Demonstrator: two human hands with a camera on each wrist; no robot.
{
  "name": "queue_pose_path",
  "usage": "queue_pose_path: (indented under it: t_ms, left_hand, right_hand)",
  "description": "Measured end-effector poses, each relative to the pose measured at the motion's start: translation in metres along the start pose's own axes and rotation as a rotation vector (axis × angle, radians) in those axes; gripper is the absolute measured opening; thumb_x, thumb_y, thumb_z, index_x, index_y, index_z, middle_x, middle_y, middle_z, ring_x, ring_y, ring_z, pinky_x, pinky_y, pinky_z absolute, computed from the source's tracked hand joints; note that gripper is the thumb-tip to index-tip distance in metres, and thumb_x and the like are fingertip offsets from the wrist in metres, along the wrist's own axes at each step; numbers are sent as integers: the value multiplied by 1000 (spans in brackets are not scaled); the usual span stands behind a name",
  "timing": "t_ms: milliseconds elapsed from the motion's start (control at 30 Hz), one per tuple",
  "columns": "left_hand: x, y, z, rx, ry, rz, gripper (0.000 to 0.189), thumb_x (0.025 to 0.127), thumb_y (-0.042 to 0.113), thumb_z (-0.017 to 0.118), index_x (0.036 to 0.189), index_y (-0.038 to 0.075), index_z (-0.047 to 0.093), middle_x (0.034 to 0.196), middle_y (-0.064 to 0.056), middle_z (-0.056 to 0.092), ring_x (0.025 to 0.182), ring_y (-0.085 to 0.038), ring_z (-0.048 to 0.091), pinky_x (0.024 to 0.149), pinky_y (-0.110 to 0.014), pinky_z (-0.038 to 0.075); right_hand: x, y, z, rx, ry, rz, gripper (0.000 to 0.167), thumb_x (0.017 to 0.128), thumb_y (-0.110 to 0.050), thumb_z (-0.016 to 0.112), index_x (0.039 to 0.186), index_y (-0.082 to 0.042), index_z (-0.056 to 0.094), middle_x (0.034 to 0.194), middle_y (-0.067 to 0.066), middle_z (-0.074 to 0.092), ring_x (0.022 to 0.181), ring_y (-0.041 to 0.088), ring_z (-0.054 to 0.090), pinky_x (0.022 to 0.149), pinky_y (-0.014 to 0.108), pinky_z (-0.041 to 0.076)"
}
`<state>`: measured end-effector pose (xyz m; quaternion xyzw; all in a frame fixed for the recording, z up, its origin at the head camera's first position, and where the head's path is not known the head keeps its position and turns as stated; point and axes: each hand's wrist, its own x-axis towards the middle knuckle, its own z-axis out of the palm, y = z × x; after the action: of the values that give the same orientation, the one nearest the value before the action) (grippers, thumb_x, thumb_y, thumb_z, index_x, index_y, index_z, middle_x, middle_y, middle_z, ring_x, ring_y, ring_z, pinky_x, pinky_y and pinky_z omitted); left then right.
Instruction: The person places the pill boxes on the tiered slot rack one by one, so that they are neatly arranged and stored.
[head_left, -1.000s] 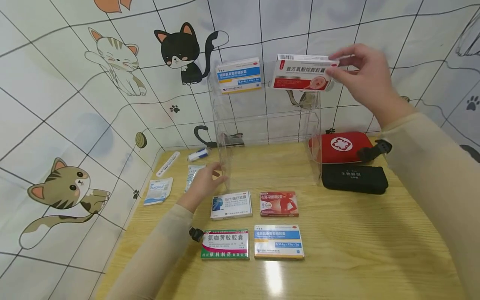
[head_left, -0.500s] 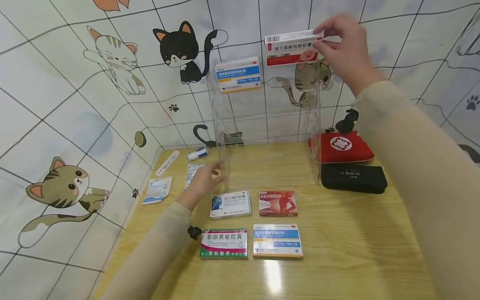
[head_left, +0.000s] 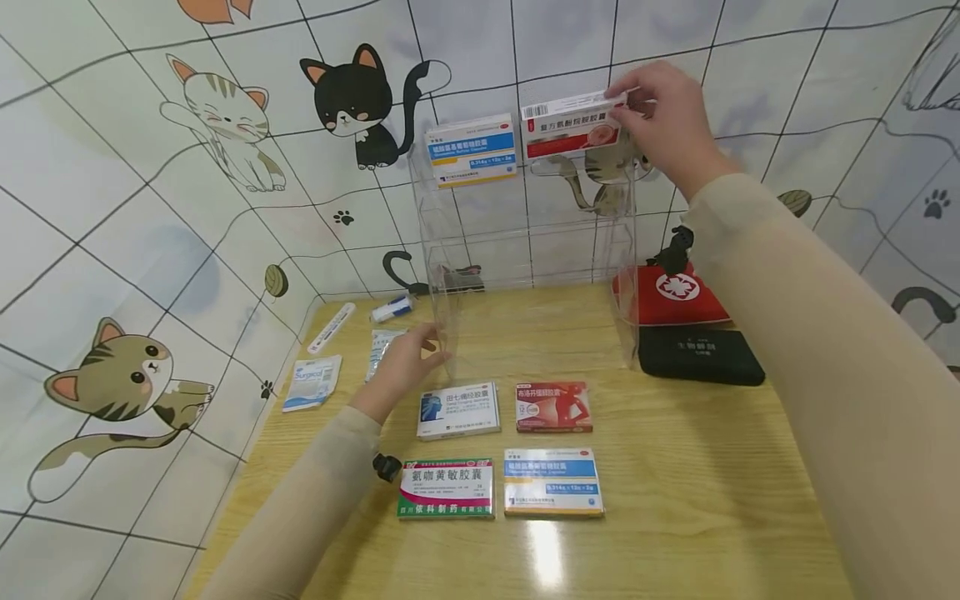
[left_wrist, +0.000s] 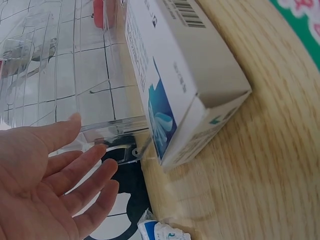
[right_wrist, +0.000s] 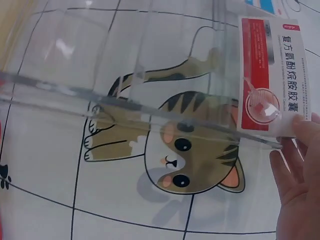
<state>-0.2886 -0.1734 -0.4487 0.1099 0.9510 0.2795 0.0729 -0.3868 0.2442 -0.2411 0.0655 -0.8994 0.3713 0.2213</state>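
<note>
My right hand (head_left: 667,125) pinches the right end of a red-and-white medicine box (head_left: 572,133) between thumb and fingers. That box is at the top tier of a clear acrylic display rack (head_left: 447,333), right of a blue-and-white medicine box (head_left: 472,152) standing there. In the right wrist view, the held box (right_wrist: 267,75) lies close to the rack's clear edge; whether it rests on the shelf I cannot tell. My left hand (head_left: 401,367) is at the rack's lower left side, its fingers (left_wrist: 95,195) loosely extended beside the clear panel, contact unclear.
In front of the rack lie a white box (head_left: 459,410), a red box (head_left: 553,407), a green-and-white box (head_left: 447,489) and another blue-and-white box (head_left: 552,482). Small packets (head_left: 312,383) sit left. A red pouch (head_left: 667,304) and black case (head_left: 701,356) are right.
My right hand has lifted the red-and-white box, moved it left, then lowered it slightly beside the blue-and-white box on the top tier. The left hand has stayed by the rack.
</note>
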Motion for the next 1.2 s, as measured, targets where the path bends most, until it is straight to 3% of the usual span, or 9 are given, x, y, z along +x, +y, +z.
queue_pose_path:
  t_ms: [167, 367, 467, 567, 667, 733, 867, 1033, 1200]
  left_hand:
    - [0, 0, -1, 26, -3, 6, 63, 101, 31, 70, 155, 10, 45, 144, -12, 61, 128, -32, 62, 106, -52, 53]
    - [-1, 1, 0, 22, -8, -12, 62, 100, 31, 70, 154, 10, 47, 145, -12, 61, 129, -31, 61, 106, -52, 53]
    - [-1, 2, 1, 17, -13, -11, 59, 100, 30, 70, 152, 10, 48, 144, -12, 61, 129, -32, 61, 106, -52, 53]
    - [0, 3, 0, 23, -11, -8, 57, 100, 30, 70, 150, 11, 50, 144, -12, 62, 129, -32, 62, 106, -52, 53]
    - [0, 3, -2, 29, -5, -6, 57, 100, 30, 70, 151, 11, 50, 144, -12, 61, 129, -33, 61, 105, -53, 53]
    - [-1, 3, -3, 36, -2, -8, 58, 100, 31, 70, 151, 12, 49, 144, -12, 61, 129, -34, 61, 106, -53, 53]
    - [-1, 4, -5, 45, -2, -4, 60, 100, 31, 70, 152, 11, 48, 145, -13, 61, 129, -34, 61, 106, -53, 52]
    - [0, 5, -5, 45, -6, 7, 58, 101, 30, 70, 152, 10, 49, 144, -14, 61, 130, -33, 61, 106, -53, 52]
    - [0, 5, -4, 50, -5, -6, 57, 100, 30, 70, 151, 11, 50, 143, -13, 62, 130, -33, 61, 107, -52, 52]
  right_hand:
    - [-2, 6, 4, -55, -36, 5, 37, 107, -35, 54, 140, -21, 63, 148, 3, 54, 132, 18, 60, 111, 35, 52]
    - [-15, 14, 13, 45, -16, -17, 43, 104, -30, 63, 145, -23, 59, 157, -6, 46, 146, 10, 44, 122, 27, 38]
    - [-33, 16, 19, 103, 64, -3, 44, 101, -24, 68, 145, -24, 60, 159, -10, 43, 148, 6, 37, 124, 25, 33]
    - [-61, 16, 31, 165, 163, -17, 40, 97, -14, 71, 136, -17, 67, 154, -7, 50, 146, 6, 38, 121, 24, 33]
    - [-97, 14, 47, 259, 173, -52, 36, 94, -7, 71, 130, -11, 70, 147, -1, 55, 141, 8, 44, 119, 24, 37]
    - [-123, 13, 56, 330, 138, -62, 37, 94, -5, 72, 130, -9, 69, 144, 2, 57, 137, 12, 48, 117, 26, 42]
    - [-173, 15, 65, 393, 37, 8, 40, 95, -12, 74, 134, -14, 66, 138, 3, 61, 124, 14, 57, 107, 21, 47]
    - [-225, 27, 77, 326, -99, 92, 32, 97, -23, 75, 128, -19, 68, 128, 1, 68, 113, 16, 63, 93, 12, 49]
    - [-262, 44, 100, 245, -295, 79, 28, 94, -14, 76, 122, -16, 71, 125, 5, 70, 114, 27, 65, 98, 41, 56]
